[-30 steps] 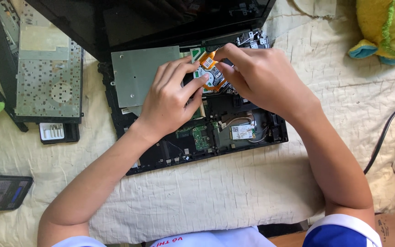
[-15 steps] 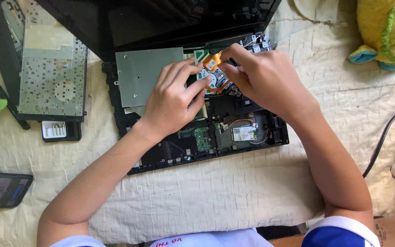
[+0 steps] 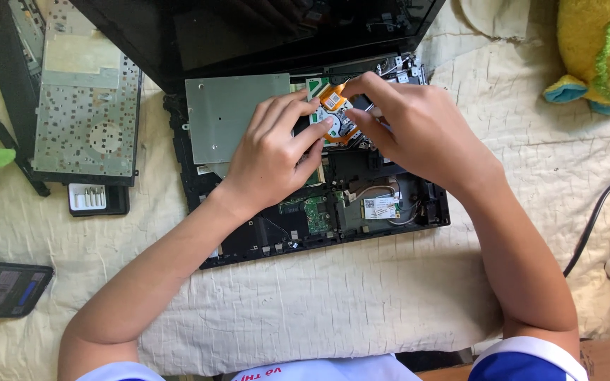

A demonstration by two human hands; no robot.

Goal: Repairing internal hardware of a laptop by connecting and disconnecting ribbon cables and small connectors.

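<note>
An opened black laptop (image 3: pixel 323 226) lies on a cream cloth with its inner boards bare and its screen tilted back. My left hand (image 3: pixel 273 152) and my right hand (image 3: pixel 411 127) meet over the upper middle of the chassis. Both pinch a small part with an orange flex ribbon and a green board (image 3: pixel 335 106), which my fingers partly hide. A grey metal plate (image 3: pixel 231 116) lies in the chassis just left of my left hand. A wireless card (image 3: pixel 379 206) with thin wires sits below my right hand.
The removed keyboard (image 3: pixel 86 106) lies face down at the left, with a small case of screwdriver bits (image 3: pixel 97 199) below it. A dark phone (image 3: pixel 5 288) rests at the lower left. A yellow-green plush toy (image 3: pixel 601 49) and a black cable (image 3: pixel 591 222) are at the right.
My hands stay together over the same spot on the laptop. The fingers have shifted slightly on the orange ribbon part.
</note>
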